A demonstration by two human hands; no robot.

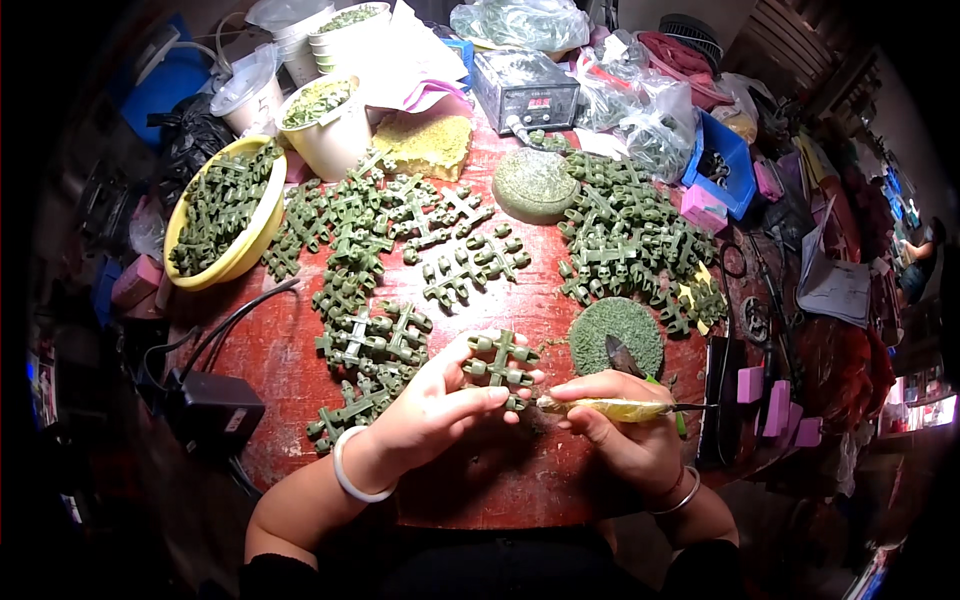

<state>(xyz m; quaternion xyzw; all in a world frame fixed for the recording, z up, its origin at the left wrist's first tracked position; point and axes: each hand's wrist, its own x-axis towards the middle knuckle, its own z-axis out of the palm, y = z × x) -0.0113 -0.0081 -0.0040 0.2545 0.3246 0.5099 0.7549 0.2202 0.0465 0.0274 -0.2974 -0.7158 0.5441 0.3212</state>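
Note:
My left hand (440, 398), with a pale bangle at its wrist, holds up a green branched piece (500, 360) with short stubs on both sides. The thumb and fingers are closed about its lower part. In my right hand (630, 435) is a pen-shaped tool (612, 408) with a yellow wrapped grip, its tip pointing left toward the piece. A knife with a dark blade (622, 356) and green handle also passes through this hand; the fingers partly hide it. Tool tip and piece are close together; whether they touch I cannot tell.
Similar green pieces lie heaped at left (350, 250) and right (620, 220) on the red table (480, 495). A yellow basin (270, 235), white bucket (335, 145), control box (525, 90), round green pad (590, 325), blue bin (735, 175) and black box (215, 410) stand around.

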